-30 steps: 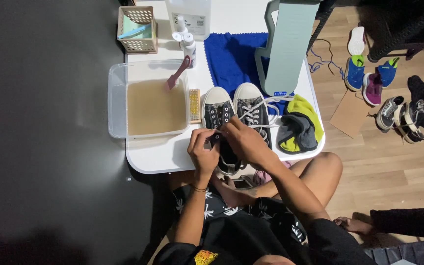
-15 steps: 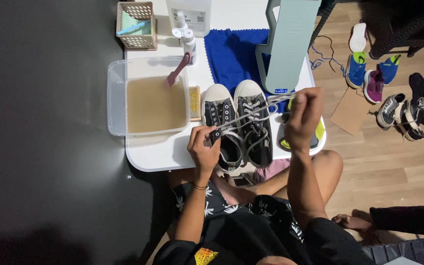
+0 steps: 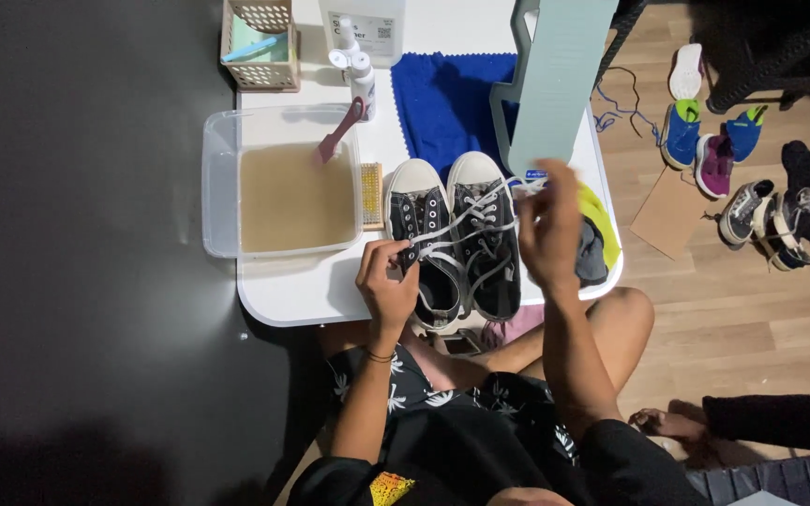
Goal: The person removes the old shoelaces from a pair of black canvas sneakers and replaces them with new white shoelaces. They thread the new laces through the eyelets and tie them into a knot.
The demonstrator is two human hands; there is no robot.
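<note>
On the small white table [image 3: 302, 300], beside a tub of murky water [image 3: 283, 192], stood a pair of black canvas sneakers [image 3: 457, 234]; the left hand [image 3: 386, 281] pinched the left shoe's eyelet edge; the right hand [image 3: 547, 225] was closed on a white lace [image 3: 480, 211], drawn taut; the lace looked limp and light, best gripped near its tip; the canvas seemed soft, the rubber toe firmer.
</note>
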